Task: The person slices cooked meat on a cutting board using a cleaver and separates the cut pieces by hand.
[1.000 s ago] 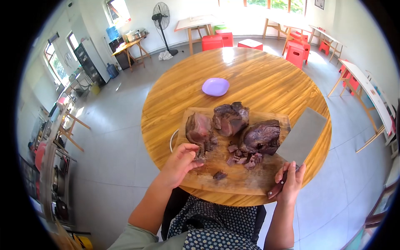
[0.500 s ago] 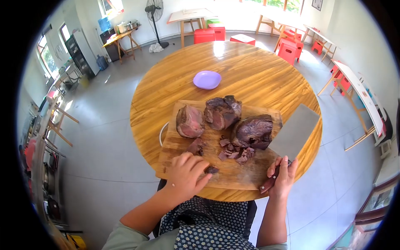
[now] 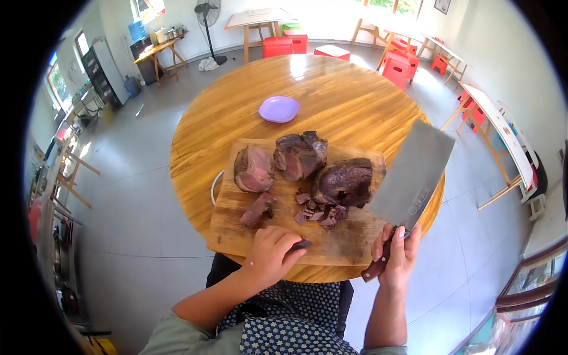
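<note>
My left hand [image 3: 273, 254] is closed on a small dark piece of meat [image 3: 303, 244] at the near side of the wooden cutting board [image 3: 236, 234]. My right hand [image 3: 400, 255] grips the brown handle of a cleaver [image 3: 414, 174]. Its broad blade is tilted up and to the right, its flat face showing, over the board's right edge. Chopped meat pieces [image 3: 319, 212] lie mid-board, in front of a large dark chunk of meat [image 3: 344, 182]. Behind are another chunk [image 3: 300, 155] and one with a pink cut face [image 3: 254, 170]. Beyond my left fingers rests a thick meat strip [image 3: 257, 210].
The board lies on a round wooden table [image 3: 355, 89], with a purple plate [image 3: 279, 109] farther back. A white loop [image 3: 216, 188] sticks out at the board's left. Red stools [image 3: 397, 68], side tables and a standing fan [image 3: 207, 23] stand around the room.
My left hand has shifted right and nearer me with the small piece, uncovering more of the meat strip. The cleaver has risen and turned its face more toward me. The view has shifted slightly.
</note>
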The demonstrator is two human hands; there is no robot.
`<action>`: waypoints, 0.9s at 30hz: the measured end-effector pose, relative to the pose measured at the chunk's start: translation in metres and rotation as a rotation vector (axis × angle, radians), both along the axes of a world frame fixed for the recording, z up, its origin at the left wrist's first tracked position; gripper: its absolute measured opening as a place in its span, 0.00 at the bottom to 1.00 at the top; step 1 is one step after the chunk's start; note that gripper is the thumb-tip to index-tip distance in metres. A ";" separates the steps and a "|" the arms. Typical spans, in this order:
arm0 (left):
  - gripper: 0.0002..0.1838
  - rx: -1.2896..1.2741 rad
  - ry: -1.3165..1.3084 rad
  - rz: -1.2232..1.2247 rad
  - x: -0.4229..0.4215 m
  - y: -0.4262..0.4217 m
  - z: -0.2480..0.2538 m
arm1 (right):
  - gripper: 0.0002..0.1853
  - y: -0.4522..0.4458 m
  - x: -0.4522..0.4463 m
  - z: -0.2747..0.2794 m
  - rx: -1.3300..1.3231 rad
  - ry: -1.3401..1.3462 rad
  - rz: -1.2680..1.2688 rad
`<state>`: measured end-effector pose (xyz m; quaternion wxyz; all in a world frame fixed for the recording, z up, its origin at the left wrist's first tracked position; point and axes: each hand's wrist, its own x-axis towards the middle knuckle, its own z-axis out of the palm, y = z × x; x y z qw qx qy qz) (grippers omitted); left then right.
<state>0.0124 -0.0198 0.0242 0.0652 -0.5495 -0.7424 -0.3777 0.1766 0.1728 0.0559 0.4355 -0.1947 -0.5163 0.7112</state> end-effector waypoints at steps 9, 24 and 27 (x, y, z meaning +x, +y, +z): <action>0.12 0.163 0.093 -0.090 -0.003 0.004 -0.023 | 0.18 0.000 0.047 0.071 1.051 -0.865 0.416; 0.09 0.092 0.073 -0.082 -0.001 0.002 -0.022 | 0.12 0.001 0.040 0.085 1.262 -1.013 0.736; 0.10 0.083 0.070 -0.094 -0.003 0.000 -0.022 | 0.10 0.002 0.038 0.097 1.262 -1.034 0.764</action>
